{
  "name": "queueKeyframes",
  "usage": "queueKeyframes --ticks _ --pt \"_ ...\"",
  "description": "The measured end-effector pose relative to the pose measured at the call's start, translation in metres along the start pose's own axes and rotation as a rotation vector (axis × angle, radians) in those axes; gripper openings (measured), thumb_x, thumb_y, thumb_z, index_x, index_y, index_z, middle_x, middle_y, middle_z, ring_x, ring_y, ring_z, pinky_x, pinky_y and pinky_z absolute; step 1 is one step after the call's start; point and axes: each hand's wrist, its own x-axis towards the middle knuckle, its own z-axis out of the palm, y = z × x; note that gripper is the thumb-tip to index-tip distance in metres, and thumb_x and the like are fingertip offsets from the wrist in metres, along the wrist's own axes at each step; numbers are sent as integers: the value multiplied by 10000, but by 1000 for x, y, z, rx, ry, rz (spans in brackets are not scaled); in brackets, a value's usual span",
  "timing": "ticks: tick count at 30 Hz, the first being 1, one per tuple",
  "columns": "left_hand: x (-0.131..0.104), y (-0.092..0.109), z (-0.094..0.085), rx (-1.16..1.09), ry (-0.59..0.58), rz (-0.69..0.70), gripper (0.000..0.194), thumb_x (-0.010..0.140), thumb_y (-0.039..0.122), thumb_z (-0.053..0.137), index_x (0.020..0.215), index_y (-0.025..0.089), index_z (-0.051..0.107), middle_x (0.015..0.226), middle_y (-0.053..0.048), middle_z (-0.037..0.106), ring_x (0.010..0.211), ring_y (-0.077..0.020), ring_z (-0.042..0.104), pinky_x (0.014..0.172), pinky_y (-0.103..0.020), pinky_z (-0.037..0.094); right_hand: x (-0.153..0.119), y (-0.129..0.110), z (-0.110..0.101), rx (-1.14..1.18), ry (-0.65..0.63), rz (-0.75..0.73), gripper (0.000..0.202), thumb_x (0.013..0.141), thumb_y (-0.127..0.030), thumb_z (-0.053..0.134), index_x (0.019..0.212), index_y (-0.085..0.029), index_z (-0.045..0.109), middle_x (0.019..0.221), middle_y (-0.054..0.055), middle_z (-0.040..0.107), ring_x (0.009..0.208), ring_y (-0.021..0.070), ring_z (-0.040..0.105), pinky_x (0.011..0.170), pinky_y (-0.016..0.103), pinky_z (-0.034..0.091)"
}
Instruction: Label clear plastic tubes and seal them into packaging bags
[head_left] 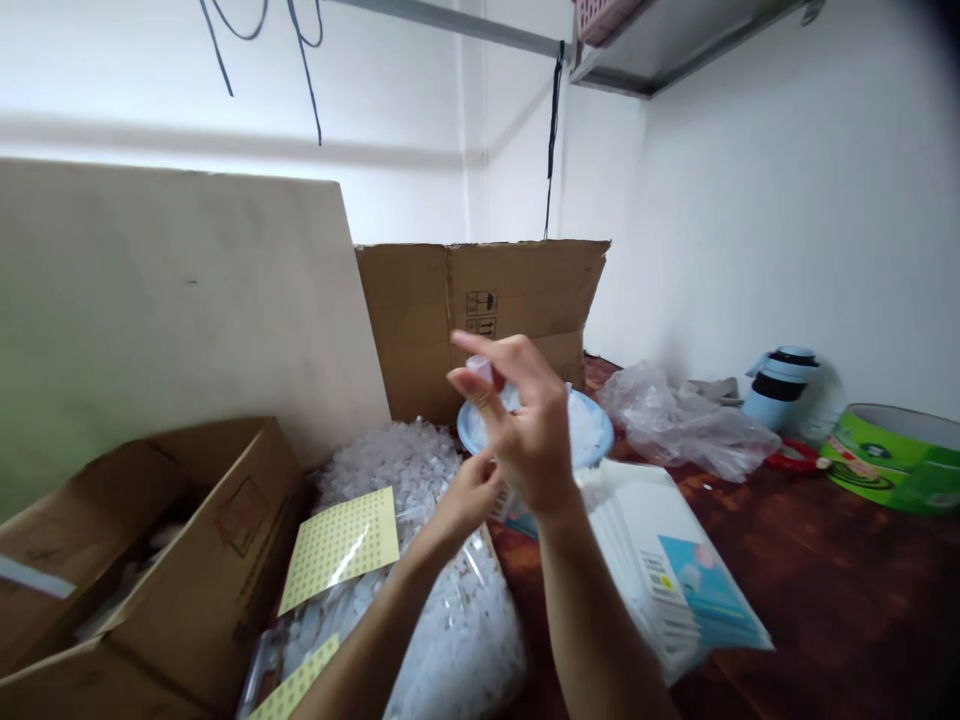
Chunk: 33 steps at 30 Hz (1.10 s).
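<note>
My right hand is raised in the middle, thumb and index finger closed around a small translucent pinkish-white plastic piece. Just below it is my left hand, its fingers drawn together and partly hidden behind the right hand; what they hold, if anything, does not show. Behind both hands stands a light blue basin with whitish plastic things in it. To the left lies a heap of small translucent pieces. A yellow sheet of small round stickers rests over clear bags of white pieces.
An open cardboard box stands at left, before a white board. A cardboard sheet rises behind. At right are printed white packets, a crumpled plastic bag, a blue bottle and a green tape roll.
</note>
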Motion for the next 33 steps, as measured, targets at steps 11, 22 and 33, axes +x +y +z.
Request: queueKeyframes --ticks 11,22,33 --pt "-72 41 -130 -198 198 -34 367 780 474 827 761 127 712 727 -34 655 661 -127 557 622 -216 420 -5 60 24 175 586 372 310 850 -448 770 854 -197 587 832 50 739 652 187 708 583 307 573" --pt "-80 47 -151 -250 207 -45 385 815 515 771 847 135 714 720 -19 630 595 -105 504 539 -209 379 -36 60 86 630 13 535 312 849 -449 776 852 -231 553 953 67 790 854 244 768 773 393 615" --pt "-84 41 -176 -119 325 67 435 895 570 666 761 157 669 647 4 520 540 -91 411 486 -230 284 -46 67 86 360 -430 473 473 1025 -597 400 1209 -242 653 1204 94 694 1012 228 692 803 352 573"
